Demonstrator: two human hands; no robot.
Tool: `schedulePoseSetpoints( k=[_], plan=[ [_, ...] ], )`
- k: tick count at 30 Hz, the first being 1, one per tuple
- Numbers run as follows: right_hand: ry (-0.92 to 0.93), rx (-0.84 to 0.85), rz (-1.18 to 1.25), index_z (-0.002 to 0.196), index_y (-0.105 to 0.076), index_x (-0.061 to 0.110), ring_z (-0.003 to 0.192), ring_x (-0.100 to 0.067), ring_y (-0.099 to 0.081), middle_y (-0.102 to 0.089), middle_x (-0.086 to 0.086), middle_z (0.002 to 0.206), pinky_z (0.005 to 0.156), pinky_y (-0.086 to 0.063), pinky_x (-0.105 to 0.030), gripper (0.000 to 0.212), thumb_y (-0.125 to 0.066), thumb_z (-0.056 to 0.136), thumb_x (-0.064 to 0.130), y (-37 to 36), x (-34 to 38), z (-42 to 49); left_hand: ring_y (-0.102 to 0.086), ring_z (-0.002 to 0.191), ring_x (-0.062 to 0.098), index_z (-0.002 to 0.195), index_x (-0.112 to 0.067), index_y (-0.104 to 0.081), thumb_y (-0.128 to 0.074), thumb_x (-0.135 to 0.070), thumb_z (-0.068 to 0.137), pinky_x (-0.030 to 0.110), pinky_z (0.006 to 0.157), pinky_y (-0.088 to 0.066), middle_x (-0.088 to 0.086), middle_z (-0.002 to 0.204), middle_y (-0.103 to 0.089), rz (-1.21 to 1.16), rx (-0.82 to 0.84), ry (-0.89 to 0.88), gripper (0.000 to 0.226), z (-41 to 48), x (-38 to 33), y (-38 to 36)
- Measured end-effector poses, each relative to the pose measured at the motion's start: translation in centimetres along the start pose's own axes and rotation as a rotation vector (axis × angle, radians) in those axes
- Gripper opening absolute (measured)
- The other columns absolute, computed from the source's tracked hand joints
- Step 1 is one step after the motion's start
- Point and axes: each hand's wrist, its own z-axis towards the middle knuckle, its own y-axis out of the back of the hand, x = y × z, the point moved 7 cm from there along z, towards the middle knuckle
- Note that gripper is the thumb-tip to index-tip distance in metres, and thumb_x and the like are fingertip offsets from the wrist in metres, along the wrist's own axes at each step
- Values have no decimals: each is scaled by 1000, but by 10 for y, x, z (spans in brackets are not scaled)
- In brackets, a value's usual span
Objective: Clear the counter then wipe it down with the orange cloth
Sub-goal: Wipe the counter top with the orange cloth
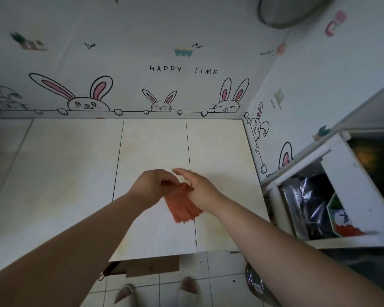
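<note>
Left hand (153, 187) curled, pinching top of orange cloth (182, 208). Right hand (196, 189) fingers straight, palm against cloth, no clear grip. Cloth hangs bunched over near-middle of table (64, 173). Risk: lone pinch slips, cloth drops; bunched wad skips far corners.

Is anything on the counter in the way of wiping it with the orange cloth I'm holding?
Nothing visible is. The left hand grips the orange cloth over the counter, with the right hand against it, and the tiled surface below and around them shows no objects.
</note>
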Motion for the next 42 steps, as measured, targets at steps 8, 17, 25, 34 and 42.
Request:
schedulePoseSetpoints(
  k=[8, 17, 25, 34, 42],
  plan=[
    [-102, 50, 281, 87, -62, 28, 72, -15, -62, -61, 1, 83, 60, -54, -30, 27, -74, 75, 7, 24, 1, -12, -58, 64, -1, 70, -34, -63, -74, -15, 74, 10, 55, -40, -12, 70, -65, -26, -92, -33, 22, 0, -16, 7],
    [-227, 114, 31, 63, -52, 21, 34, -10, -35, -45, 0, 50, 38, -26, -17, 30, -80, 73, 15, 71, -12, -27, -60, 69, 20, 83, -22, -62, -65, -9, 85, 34, 68, -57, 3, 88, -61, -172, 207, 59, 13, 4, -23, -34],
    [-253, -197, -338, 135, -41, 15, 109, -32, -58, -40, -12, 133, 97, -46, -36, 61, -70, 82, 29, 86, -28, -1, -61, 95, 20, 119, -19, -54, -65, -22, 87, 29, 76, -51, 3, 115, -54, 201, -5, 148, 34, 25, 11, -23],
    [-64, -41, -871, 152, 0, 30, 146, -22, 20, 11, 4, 161, 117, 10, -48, 62, -15, 97, 53, -11, -87, -2, -15, 145, 11, 146, -32, -29, -32, -33, 99, 36, 115, -18, -13, 156, -23, 615, -8, -59, 47, 59, 21, -45],
    [-77, -203, -858, 150, 7, 36, 144, -15, 25, 16, 11, 159, 115, 17, -44, 58, -10, 98, 54, 12, -93, 49, 6, 147, 12, 150, -26, -14, -19, -37, 99, 44, 115, -4, -12, 160, -5, 609, -97, 11, 52, 108, 25, -47]
  ],
)
